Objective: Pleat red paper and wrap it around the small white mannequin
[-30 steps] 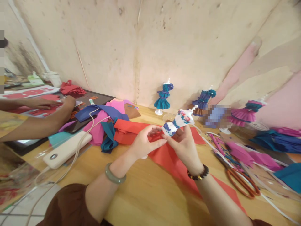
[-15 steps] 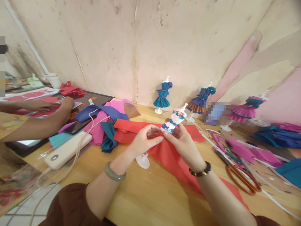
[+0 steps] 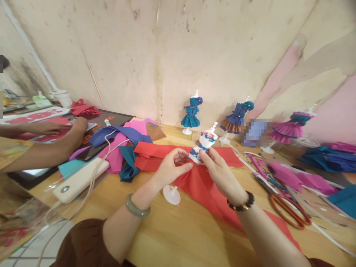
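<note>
A small white mannequin (image 3: 208, 141) with blue and red patches tilts to the right between my hands, its round white base (image 3: 171, 195) below them. My right hand (image 3: 218, 168) pinches the torso from the right. My left hand (image 3: 174, 167) curls at the mannequin's lower left, thumb and fingers at the top of a long red cloth (image 3: 211, 196); the cloth runs down to the right. Whether the left fingers grip cloth or mannequin is hidden. More red cloth (image 3: 150, 152) lies behind my hands.
Three dressed mannequins (image 3: 190, 115) stand by the wall. Orange-handled scissors (image 3: 290, 211) lie at the right, beside pink scraps (image 3: 317, 183). At the left are a white power bank (image 3: 80, 180) with a cable, coloured cloth (image 3: 119, 135) and another person's hands (image 3: 52, 128) on red material.
My right hand has shifted up on the mannequin's waist. The mannequin's torso has moved slightly left and turned, and its base has swung a little right and down.
</note>
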Demonstrator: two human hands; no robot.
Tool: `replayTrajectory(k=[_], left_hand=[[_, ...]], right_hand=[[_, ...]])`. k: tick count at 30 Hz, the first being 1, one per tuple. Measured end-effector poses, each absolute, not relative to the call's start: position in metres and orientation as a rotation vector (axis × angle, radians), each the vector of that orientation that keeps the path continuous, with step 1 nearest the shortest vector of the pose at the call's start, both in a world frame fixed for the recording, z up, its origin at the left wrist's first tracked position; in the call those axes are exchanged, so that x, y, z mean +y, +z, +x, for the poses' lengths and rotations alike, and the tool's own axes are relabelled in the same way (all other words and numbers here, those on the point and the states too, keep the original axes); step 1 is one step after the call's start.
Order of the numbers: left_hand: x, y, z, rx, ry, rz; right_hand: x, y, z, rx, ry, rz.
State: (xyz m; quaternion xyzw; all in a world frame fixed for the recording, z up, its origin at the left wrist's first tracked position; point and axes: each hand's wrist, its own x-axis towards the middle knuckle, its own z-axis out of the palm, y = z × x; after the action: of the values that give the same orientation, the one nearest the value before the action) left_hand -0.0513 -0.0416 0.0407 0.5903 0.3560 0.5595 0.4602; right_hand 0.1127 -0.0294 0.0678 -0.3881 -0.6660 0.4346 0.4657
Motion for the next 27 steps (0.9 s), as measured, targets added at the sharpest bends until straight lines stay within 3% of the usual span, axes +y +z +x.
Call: replayTrajectory(k=[27], left_hand=[[-0.041, 0.044, -0.06, 0.673, 1.436, 0.981]], right_hand=[[-0.038, 0.083, 0.122, -1.858, 1.046, -1.034]])
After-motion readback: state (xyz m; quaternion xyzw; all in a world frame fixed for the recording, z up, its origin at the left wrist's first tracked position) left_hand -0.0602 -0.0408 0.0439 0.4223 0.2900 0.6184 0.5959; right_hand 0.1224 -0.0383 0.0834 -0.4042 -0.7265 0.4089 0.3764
